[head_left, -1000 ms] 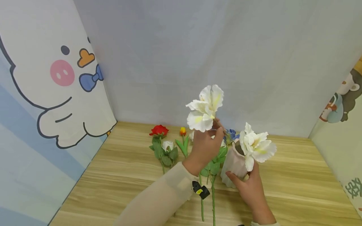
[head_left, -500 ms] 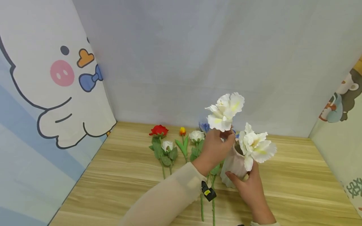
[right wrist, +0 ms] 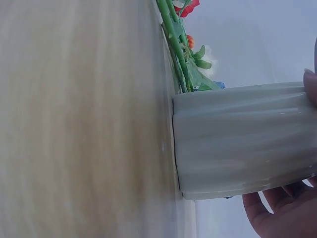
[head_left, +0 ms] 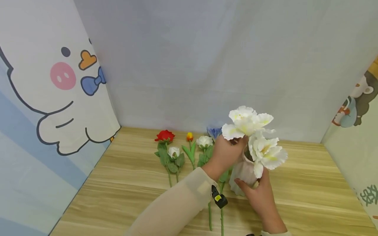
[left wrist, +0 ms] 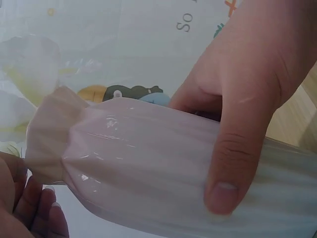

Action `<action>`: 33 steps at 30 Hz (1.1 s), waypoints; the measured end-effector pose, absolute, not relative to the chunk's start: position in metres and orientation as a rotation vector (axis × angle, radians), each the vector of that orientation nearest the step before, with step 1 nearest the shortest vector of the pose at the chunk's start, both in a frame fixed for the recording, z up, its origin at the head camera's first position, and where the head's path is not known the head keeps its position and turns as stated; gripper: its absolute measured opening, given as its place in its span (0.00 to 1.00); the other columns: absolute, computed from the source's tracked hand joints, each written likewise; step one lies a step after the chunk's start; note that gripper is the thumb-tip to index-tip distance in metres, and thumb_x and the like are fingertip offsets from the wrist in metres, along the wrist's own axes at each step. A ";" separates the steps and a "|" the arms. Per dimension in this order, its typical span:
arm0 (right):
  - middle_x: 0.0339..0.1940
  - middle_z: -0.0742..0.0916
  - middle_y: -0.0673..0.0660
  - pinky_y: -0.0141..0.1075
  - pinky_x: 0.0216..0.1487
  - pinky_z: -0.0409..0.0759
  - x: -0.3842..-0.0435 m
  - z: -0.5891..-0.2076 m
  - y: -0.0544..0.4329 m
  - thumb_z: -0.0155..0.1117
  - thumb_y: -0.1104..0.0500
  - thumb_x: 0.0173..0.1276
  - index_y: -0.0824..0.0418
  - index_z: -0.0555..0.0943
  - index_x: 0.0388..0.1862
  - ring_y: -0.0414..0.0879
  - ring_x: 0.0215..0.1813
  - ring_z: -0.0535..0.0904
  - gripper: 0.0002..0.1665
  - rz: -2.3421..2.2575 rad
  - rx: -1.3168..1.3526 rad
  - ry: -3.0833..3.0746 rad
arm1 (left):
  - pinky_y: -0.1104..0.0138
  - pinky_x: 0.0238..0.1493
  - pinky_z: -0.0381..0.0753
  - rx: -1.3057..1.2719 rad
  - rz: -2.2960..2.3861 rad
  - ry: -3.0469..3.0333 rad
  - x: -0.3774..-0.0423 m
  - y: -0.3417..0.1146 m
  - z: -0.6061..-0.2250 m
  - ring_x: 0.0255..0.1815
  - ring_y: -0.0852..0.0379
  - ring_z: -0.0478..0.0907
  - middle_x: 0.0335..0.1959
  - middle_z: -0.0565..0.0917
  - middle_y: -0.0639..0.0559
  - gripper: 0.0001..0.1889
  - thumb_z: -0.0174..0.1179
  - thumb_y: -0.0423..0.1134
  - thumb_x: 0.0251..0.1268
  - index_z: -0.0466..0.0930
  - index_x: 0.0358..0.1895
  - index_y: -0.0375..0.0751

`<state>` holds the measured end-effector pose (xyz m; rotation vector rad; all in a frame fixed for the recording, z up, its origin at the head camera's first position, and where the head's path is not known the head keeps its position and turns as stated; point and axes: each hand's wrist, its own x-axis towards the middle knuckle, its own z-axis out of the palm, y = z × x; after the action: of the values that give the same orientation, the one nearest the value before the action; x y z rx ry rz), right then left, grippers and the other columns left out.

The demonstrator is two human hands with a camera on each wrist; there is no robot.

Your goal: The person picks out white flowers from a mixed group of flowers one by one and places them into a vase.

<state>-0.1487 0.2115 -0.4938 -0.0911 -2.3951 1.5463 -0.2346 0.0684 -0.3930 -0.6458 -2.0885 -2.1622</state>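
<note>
The right hand (head_left: 261, 196) grips the glossy, likely breakable vase (head_left: 243, 173) round its body, while the left hand (head_left: 222, 152) seemingly pinches the upper flower (head_left: 248, 122), at the vase's 12 o'clock, probably light, soft-petalled and best held by its stem.

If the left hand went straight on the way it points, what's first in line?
The left hand would probably meet the lower white flower, though depth is unclear; the vase might come first.

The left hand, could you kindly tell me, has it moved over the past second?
Yes: against the red rose, the left hand has shifted rightward in the head view, nearer the vase.
</note>
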 end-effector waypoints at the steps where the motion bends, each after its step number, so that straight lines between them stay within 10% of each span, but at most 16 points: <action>1: 0.71 0.70 0.60 0.52 0.65 0.68 -0.149 -0.494 0.212 0.80 0.55 0.62 0.58 0.55 0.80 0.54 0.67 0.71 0.56 1.549 -0.089 -2.390 | 0.69 0.34 0.77 -0.628 -2.161 -2.121 -0.235 0.068 -0.392 0.31 0.64 0.76 0.32 0.81 0.58 0.06 0.64 0.40 0.71 0.82 0.47 0.46; 15: 0.73 0.71 0.59 0.55 0.69 0.65 -0.153 -0.495 0.210 0.80 0.58 0.62 0.54 0.54 0.81 0.52 0.70 0.69 0.57 1.559 0.003 -2.354 | 0.68 0.37 0.80 -0.698 -2.002 -2.459 -0.239 0.059 -0.394 0.37 0.65 0.78 0.43 0.83 0.63 0.15 0.63 0.43 0.73 0.82 0.60 0.52; 33: 0.73 0.70 0.62 0.60 0.70 0.64 -0.152 -0.496 0.212 0.80 0.57 0.63 0.54 0.52 0.82 0.58 0.72 0.67 0.58 1.572 -0.015 -2.364 | 0.60 0.46 0.82 -0.536 -1.971 -2.455 -0.228 0.010 -0.394 0.46 0.57 0.80 0.46 0.82 0.58 0.07 0.63 0.42 0.73 0.81 0.50 0.50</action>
<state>-0.1521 0.2123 -0.4962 -0.0153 -2.3639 1.5721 -0.2278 0.0098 -0.3942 -0.5360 -2.4551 -1.9707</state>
